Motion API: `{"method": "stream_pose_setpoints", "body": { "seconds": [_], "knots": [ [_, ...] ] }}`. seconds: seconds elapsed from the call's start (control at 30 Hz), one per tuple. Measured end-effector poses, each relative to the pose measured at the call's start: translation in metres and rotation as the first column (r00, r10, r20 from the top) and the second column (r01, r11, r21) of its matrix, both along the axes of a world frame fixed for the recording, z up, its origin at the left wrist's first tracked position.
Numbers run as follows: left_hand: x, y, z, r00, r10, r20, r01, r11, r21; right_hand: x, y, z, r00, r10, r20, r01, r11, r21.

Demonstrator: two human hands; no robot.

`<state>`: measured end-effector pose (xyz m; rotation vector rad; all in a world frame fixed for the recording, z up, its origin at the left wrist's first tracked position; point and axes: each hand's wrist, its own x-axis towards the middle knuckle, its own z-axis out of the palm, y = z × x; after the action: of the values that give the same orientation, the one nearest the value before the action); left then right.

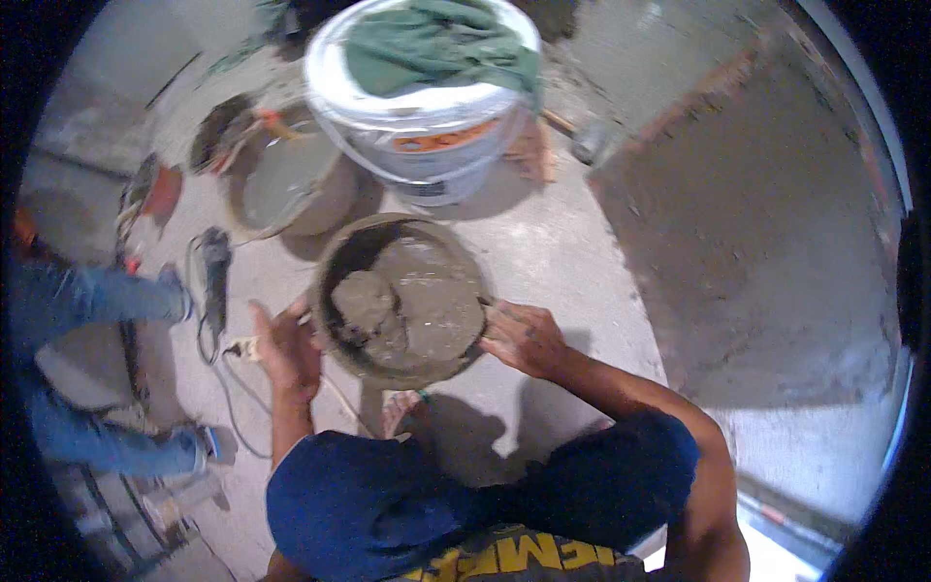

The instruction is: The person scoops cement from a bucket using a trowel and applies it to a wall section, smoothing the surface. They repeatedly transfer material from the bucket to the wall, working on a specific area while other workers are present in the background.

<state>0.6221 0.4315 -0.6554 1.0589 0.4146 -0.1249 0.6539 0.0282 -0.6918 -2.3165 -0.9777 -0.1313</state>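
Observation:
Between my hands is a round, mortar-crusted bucket, seen from above. Wet grey mortar fills much of it, with a rounded lump standing up on its left side. At the bucket's right rim, my right hand is closed, fingers curled on the edge. My left hand holds the opposite side; its thumb sticks up apart, and its fingertips are partly hidden against the bucket. Whether the bucket rests on the floor or hangs just above it, I cannot tell.
A white lidded bucket with a green cloth stands beyond. Left of it is a dirty bucket of greyish liquid. An angle grinder and cord lie left, near another person's jeans. A mortar-coated wall rises right.

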Motion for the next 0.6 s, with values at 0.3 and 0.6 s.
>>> {"method": "stream_pose_setpoints", "body": {
  "seconds": [0.3,0.6],
  "knots": [
    [0.004,0.02,-0.023,0.975,0.132,-0.178,-0.162,0.973,-0.166,-0.125,-0.137,-0.037,0.673,-0.68,-0.29,0.67,0.727,-0.149],
    [0.042,0.058,0.065,0.676,-0.446,0.586,-0.72,-0.231,0.655,-0.217,-0.229,-0.029,0.242,-0.875,-0.419,0.901,0.363,-0.238]
  ]
}}
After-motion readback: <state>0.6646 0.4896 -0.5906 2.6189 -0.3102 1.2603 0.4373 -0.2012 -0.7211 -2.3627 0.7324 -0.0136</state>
